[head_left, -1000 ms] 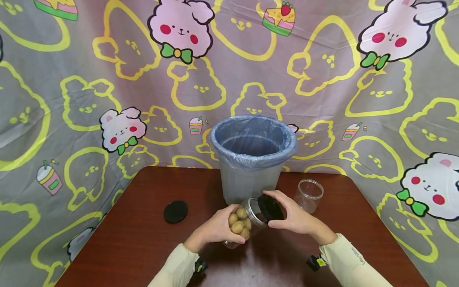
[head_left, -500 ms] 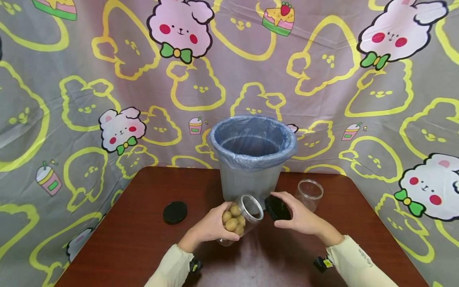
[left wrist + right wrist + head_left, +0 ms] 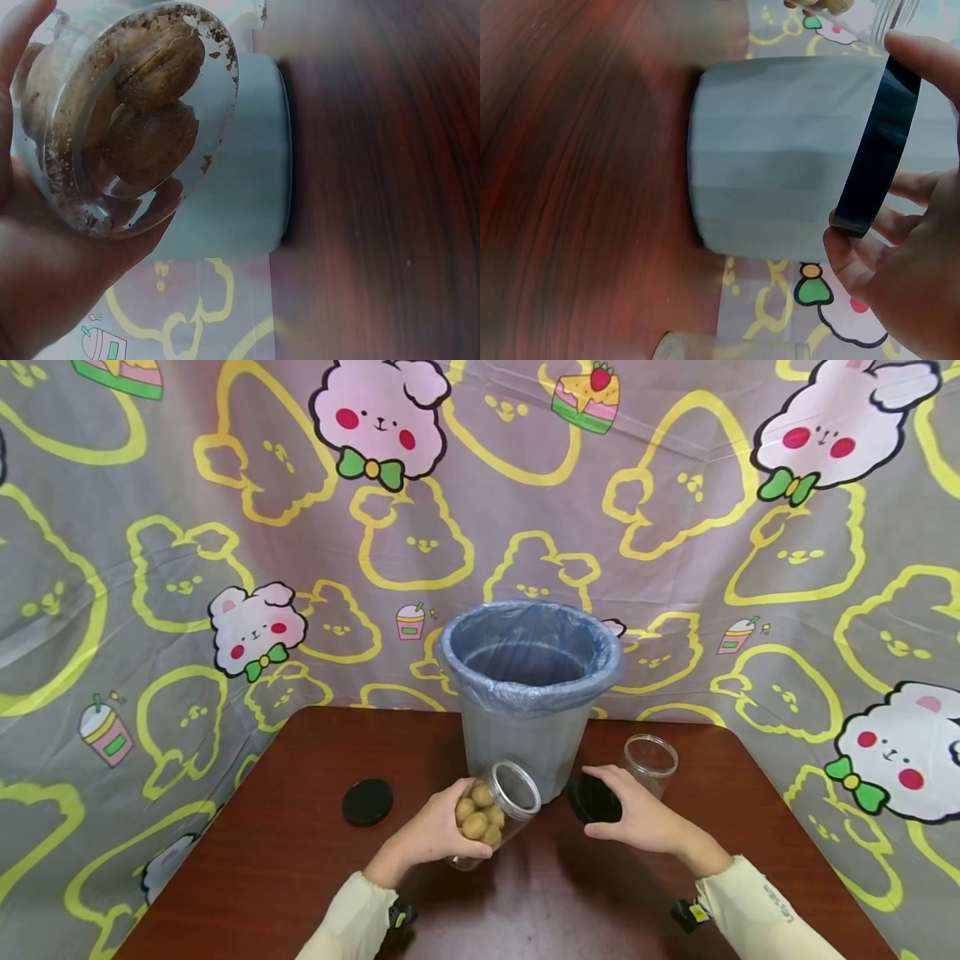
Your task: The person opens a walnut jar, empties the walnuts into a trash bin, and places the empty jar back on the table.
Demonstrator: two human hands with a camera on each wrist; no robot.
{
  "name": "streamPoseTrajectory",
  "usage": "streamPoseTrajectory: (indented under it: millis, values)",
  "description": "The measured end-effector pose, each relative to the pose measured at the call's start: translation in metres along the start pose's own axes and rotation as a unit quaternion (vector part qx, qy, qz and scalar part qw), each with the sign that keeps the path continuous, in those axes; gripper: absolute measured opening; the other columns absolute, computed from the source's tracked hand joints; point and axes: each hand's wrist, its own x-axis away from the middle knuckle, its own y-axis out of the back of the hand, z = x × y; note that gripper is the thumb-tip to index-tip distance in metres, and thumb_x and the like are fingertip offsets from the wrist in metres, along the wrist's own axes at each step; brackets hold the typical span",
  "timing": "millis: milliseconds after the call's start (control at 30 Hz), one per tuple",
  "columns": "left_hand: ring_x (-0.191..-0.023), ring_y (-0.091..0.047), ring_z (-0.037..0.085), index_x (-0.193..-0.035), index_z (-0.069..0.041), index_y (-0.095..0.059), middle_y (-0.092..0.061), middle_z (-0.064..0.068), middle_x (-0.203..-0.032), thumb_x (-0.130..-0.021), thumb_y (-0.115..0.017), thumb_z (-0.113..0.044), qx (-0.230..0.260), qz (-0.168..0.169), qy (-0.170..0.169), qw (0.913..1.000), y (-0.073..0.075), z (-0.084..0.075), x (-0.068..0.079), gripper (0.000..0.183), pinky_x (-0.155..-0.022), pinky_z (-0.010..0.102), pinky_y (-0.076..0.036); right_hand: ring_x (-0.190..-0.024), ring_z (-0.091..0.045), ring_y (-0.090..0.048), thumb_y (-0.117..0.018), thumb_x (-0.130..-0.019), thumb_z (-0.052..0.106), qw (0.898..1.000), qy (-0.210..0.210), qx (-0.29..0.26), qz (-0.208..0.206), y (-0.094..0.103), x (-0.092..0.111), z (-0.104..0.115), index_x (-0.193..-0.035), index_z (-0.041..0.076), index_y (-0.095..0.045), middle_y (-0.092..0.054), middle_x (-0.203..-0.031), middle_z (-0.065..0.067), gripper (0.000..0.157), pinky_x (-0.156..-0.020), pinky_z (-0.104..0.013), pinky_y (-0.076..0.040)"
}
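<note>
My left hand (image 3: 437, 828) grips a clear plastic jar (image 3: 504, 810) by its side, the jar tilted with its uncapped mouth up and to the right. Walnuts (image 3: 478, 817) fill its lower part; in the left wrist view walnuts (image 3: 154, 142) and brown crumbs show through the jar's base. My right hand (image 3: 637, 817) holds a black round lid (image 3: 594, 799) by its rim, apart from the jar and to its right. Thumb and fingers span the lid (image 3: 881, 146) in the right wrist view.
Behind the hands stands a grey bin (image 3: 521, 743) lined with a blue plastic bag (image 3: 528, 693). A second clear jar (image 3: 651, 758), uncapped, stands right of it, partly behind my right hand. Another black lid (image 3: 367, 802) lies on the brown table (image 3: 285, 877) at left. Patterned cloth (image 3: 420, 543) surrounds the table.
The lid has come off the jar's mouth and moved right with my right hand. My left hand has drawn the jar slightly left, its mouth now uncovered.
</note>
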Motion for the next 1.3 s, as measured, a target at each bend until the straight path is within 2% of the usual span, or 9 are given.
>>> streamPoseTrajectory:
  millis: [367, 600, 933, 1300]
  values:
    - [-0.088, -0.058, 0.011, -0.133, -0.013, -0.043, -0.058, -0.004, -0.107, -0.059, -0.089, -0.035, 0.008, -0.005, 0.024, 0.9997, 0.010, 0.003, 0.004, 0.090, -0.075, 0.028, -0.049, -0.123, -0.032, -0.037, -0.078, -0.073, 0.046, 0.998, -0.041, 0.034, 0.015, -0.001, 0.005, -0.014, -0.139, 0.011, -0.042, -0.044, -0.133, -0.010, 0.082, -0.092, -0.052, -0.039]
    - [-0.088, -0.058, 0.012, -0.130, -0.013, -0.045, -0.059, -0.005, -0.106, -0.058, -0.089, -0.033, -0.001, -0.021, 0.026, 0.9994, 0.018, 0.002, 0.008, 0.087, -0.075, 0.029, -0.048, -0.125, -0.039, -0.035, -0.077, -0.074, 0.047, 0.996, -0.068, 0.048, 0.034, 0.000, 0.010, -0.021, -0.138, 0.006, -0.041, -0.041, -0.136, -0.018, 0.084, -0.091, -0.057, -0.038]
    - [-0.088, -0.057, 0.012, -0.130, -0.016, -0.045, -0.059, -0.004, -0.106, -0.058, -0.089, -0.036, 0.004, -0.035, 0.042, 0.9985, 0.027, 0.006, 0.013, 0.087, -0.075, 0.031, -0.048, -0.119, -0.035, -0.041, -0.079, -0.072, 0.045, 0.994, -0.066, 0.084, 0.034, -0.003, 0.016, -0.035, -0.135, 0.004, -0.045, -0.047, -0.130, -0.016, 0.083, -0.090, -0.052, -0.040]
    - [-0.089, -0.057, 0.013, -0.131, -0.014, -0.044, -0.058, -0.003, -0.107, -0.058, -0.089, -0.035, 0.009, -0.041, 0.045, 0.9981, 0.027, 0.008, 0.014, 0.088, -0.077, 0.032, -0.048, -0.117, -0.036, -0.043, -0.078, -0.070, 0.048, 0.991, -0.078, 0.096, 0.050, -0.006, 0.021, -0.040, -0.134, 0.003, -0.046, -0.046, -0.129, -0.018, 0.084, -0.088, -0.051, -0.042]
